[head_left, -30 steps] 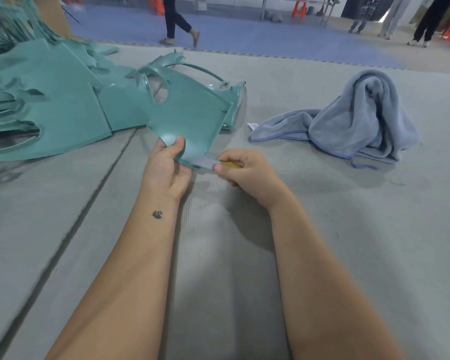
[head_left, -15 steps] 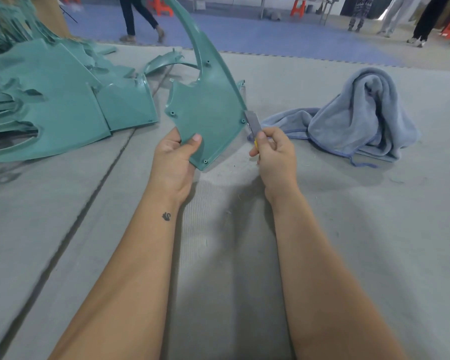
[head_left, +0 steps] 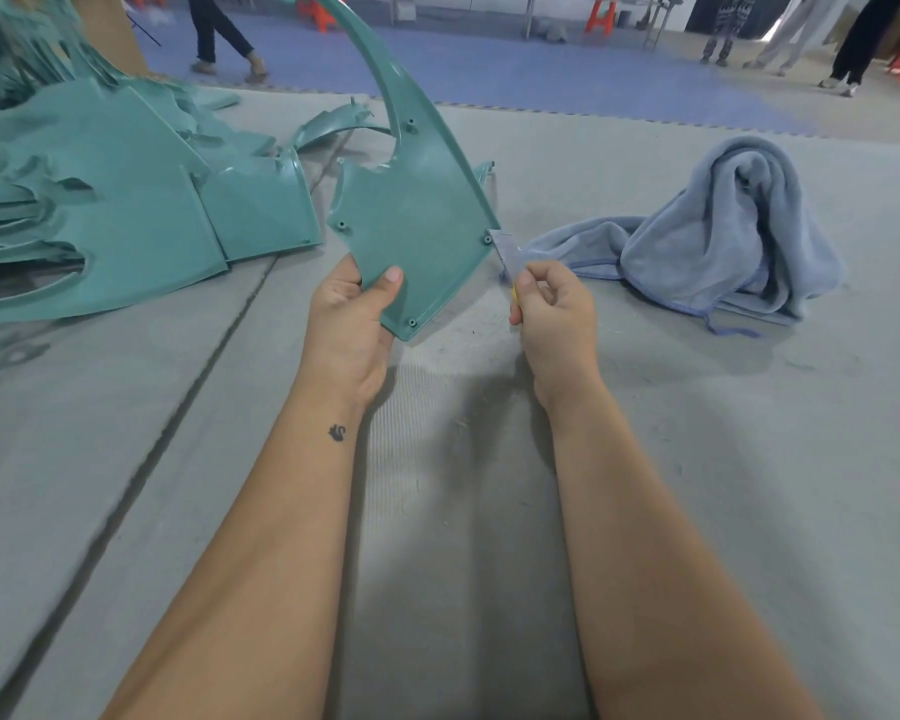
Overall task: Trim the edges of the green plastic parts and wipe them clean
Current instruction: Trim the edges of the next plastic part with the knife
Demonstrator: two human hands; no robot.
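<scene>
On the grey surface (head_left: 697,459) lay stacked green parts (head_left: 100,226) and a blue towel (head_left: 723,241). Raised upright, one green panel (head_left: 417,220) sat pinched in the left hand (head_left: 349,314); the right hand's (head_left: 557,314) grip closed around a blade (head_left: 505,252) touching its edge, best drawn shallowly, steadily along it.

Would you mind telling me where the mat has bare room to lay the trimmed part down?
The grey mat lies bare right of the right hand, below the blue towel, and also left of the left hand, below the stacked green parts. The far left is crowded by that stack; the held green part and blade fill the middle.
</scene>
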